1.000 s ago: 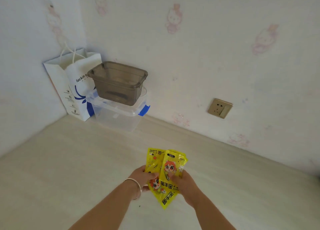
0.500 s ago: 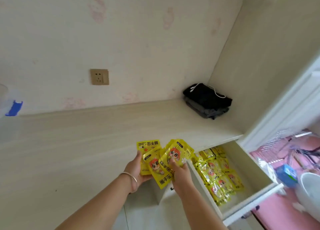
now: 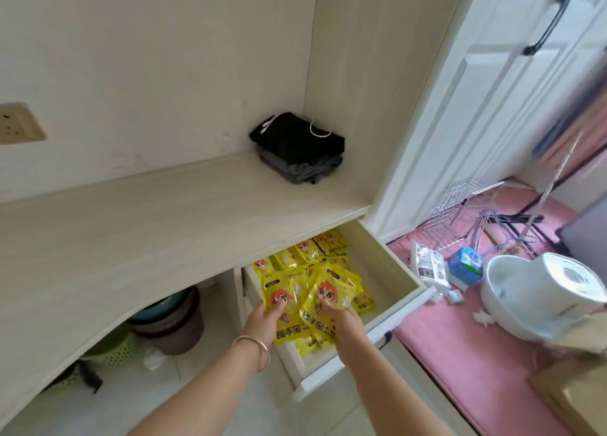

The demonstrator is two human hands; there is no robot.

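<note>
I hold yellow hand-warmer packets with a cartoon face over an open white drawer (image 3: 399, 307). My left hand (image 3: 262, 319), a silver bangle on its wrist, grips one packet (image 3: 284, 299) from below with the thumb on its front. My right hand (image 3: 340, 320) pinches a fan of packets (image 3: 330, 296) beside it. More of the same yellow packets (image 3: 310, 250) lie in the drawer under the desk top.
A pale wooden desk top (image 3: 131, 235) runs left, with folded black and grey clothes (image 3: 297, 146) in its back corner. Bins and baskets (image 3: 167, 319) stand under the desk. A white bucket (image 3: 538, 293), boxes and wire hangers lie on the pink floor mat at right.
The view has swung right and down from the desk's left corner. Both hands have carried the packets from above the desk to above the open drawer.
</note>
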